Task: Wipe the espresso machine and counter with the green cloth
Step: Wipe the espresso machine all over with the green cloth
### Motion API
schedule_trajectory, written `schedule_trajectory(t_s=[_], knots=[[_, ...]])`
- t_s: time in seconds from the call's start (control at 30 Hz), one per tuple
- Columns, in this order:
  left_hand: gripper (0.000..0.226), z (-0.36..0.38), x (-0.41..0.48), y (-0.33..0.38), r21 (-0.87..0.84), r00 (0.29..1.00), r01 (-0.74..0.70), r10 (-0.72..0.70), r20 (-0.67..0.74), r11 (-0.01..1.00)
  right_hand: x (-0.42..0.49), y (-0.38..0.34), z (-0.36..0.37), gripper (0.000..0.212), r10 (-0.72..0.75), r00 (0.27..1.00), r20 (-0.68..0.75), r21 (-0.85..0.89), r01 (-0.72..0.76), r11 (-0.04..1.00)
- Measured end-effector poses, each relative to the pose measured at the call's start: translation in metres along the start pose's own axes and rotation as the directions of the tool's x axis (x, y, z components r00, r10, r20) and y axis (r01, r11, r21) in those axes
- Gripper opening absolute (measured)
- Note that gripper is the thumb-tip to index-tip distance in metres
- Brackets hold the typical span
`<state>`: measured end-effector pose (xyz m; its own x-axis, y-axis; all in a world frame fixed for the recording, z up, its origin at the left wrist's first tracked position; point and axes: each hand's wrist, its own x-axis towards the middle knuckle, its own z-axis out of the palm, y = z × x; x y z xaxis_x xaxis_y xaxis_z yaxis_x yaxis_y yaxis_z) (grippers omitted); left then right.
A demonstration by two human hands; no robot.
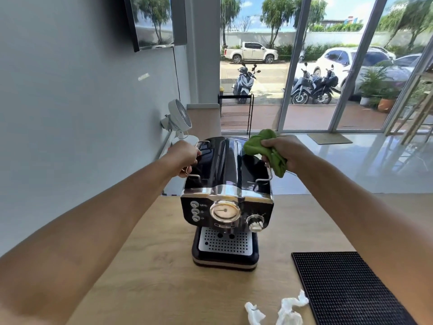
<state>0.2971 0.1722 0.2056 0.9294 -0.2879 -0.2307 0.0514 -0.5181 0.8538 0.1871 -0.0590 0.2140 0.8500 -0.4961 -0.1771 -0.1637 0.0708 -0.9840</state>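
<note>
The machine stands upright on the wooden counter, near its far edge, with its front towards the person. A round gauge sits in the middle of the front panel. A knob is to the gauge's right, and the perforated drip tray is below.

Both arms reach forward to the machine's top. The left hand is at the top's left side, its fingers curled round the wire rail there. The right hand is at the top's right rear corner. Its fingers and thumb are clamped on the green cloth, which is bunched up. One end of the cloth pokes out over the glossy top and the other hangs down beside the right rail. Whether the cloth touches the top cannot be told.

A black ribbed mat lies on the counter to the right of the machine, well apart from it. Crumpled white tissues lie at the near edge, just beside the mat. A small white fan stands behind the machine by the wall.
</note>
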Motion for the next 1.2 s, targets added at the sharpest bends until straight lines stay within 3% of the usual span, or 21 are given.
schedule_trajectory(t_s=[0.17,0.3,0.47,0.77,0.9,1.03,1.1,1.2], knots=[[0.019,-0.005,0.015,0.011,0.279,0.988,-0.151,0.148,0.032,0.948,-0.037,0.004,-0.004,0.029,0.016,0.995,0.096,0.046,-0.021,0.999],[0.014,-0.005,0.025,0.026,0.423,0.982,-0.187,0.176,0.064,0.887,-0.071,0.013,-0.002,0.031,0.056,0.98,0.192,0.162,-0.088,0.983],[0.025,0.002,0.034,0.046,0.44,0.975,-0.218,0.181,0.126,0.871,-0.109,0.027,0.016,0.026,0.052,0.967,0.25,0.335,-0.137,0.932],[0.046,0.035,0.05,0.067,0.434,0.929,-0.37,0.329,0.169,0.822,-0.133,0.046,0.063,0.021,0.022,0.986,0.166,0.545,-0.11,0.831],[0.051,0.039,0.057,0.062,0.446,0.919,-0.393,0.361,0.158,0.804,-0.135,0.048,0.062,0.018,0.021,0.981,0.191,0.517,-0.119,0.848],[0.046,0.046,0.055,0.061,0.566,0.911,-0.395,0.386,0.142,0.723,-0.135,0.047,0.026,0.016,0.013,0.964,0.266,0.299,-0.095,0.949],[0.035,0.055,0.045,0.064,0.638,0.899,-0.395,0.422,0.12,0.661,-0.134,0.039,-0.001,0.02,-0.009,0.979,0.204,0.312,-0.056,0.948],[0.045,0.076,0.027,0.065,0.69,0.899,-0.371,0.427,0.099,0.621,-0.11,0.033,-0.042,0.02,-0.106,0.989,-0.104,0.47,0.143,0.871]])
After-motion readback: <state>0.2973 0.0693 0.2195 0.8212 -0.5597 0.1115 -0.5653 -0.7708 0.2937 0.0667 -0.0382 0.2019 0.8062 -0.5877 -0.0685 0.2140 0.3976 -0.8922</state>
